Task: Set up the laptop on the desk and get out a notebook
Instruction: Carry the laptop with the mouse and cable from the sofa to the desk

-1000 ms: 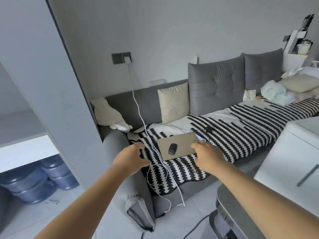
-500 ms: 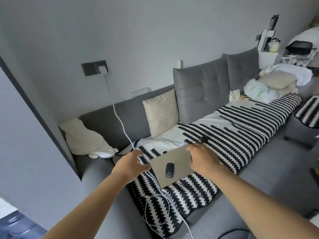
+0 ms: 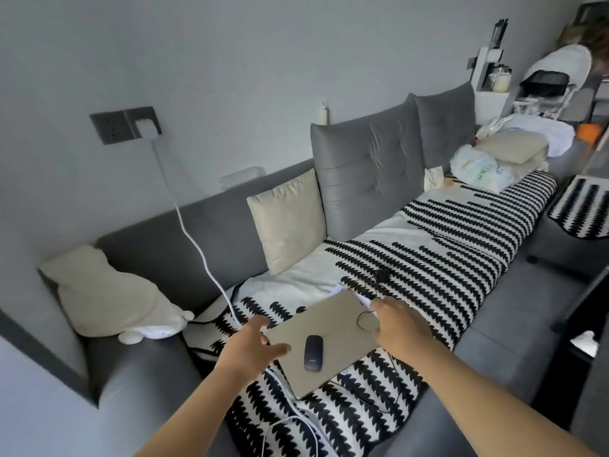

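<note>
With both hands spread open, left hand [image 3: 253, 347] and right hand [image 3: 400, 323] flanking the closed tan laptop [image 3: 324, 339] on the striped sofa throw [image 3: 428, 258], lifting could spill the loose dark mouse [image 3: 313, 352] or snag the thin black cable [image 3: 364, 319].

Both bare forearms stretch forward and down from the bottom of the view, converging on the closed laptop [image 3: 324, 341], which serves as the mark for everything else. The left hand [image 3: 251, 349] sits at the laptop's left edge, palm down, fingers spread and fairly straight, the thumb reaching onto the lid near that edge; it grips nothing. The right hand [image 3: 400, 323] sits at the laptop's right edge, back of the hand up, fingers bent downward over that side. Whether those fingers actually clasp the edge cannot be told. Both wrists are roughly level.
</note>
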Demonstrator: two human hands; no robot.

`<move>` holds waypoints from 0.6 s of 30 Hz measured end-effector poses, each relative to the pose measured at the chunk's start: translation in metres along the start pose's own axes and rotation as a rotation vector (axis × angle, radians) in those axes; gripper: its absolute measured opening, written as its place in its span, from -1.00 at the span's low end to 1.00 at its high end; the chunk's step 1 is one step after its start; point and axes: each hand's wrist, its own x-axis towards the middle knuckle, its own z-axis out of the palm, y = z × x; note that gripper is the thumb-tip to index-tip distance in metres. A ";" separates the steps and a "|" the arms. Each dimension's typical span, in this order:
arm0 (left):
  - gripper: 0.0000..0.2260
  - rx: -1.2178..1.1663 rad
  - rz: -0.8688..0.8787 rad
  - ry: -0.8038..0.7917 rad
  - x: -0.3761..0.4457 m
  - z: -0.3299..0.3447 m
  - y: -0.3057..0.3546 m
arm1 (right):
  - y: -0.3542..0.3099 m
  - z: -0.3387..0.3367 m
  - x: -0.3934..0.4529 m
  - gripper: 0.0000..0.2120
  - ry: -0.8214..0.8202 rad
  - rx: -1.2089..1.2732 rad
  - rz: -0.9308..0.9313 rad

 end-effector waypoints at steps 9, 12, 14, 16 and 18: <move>-0.25 -0.271 -0.121 0.089 0.127 0.048 -0.015 | 0.049 0.066 0.114 -0.66 -0.009 0.119 0.090; -0.26 -0.334 -0.158 0.116 0.167 0.071 -0.025 | 0.070 0.091 0.146 -0.63 -0.011 0.130 0.111; -0.24 -0.357 -0.179 0.120 0.190 0.087 -0.035 | 0.083 0.108 0.164 -0.65 -0.011 0.132 0.127; -0.21 -0.382 -0.211 0.129 0.211 0.104 -0.046 | 0.097 0.124 0.180 -0.67 -0.010 0.132 0.157; -0.19 -0.396 -0.258 0.143 0.231 0.118 -0.055 | 0.111 0.140 0.195 -0.69 -0.009 0.129 0.184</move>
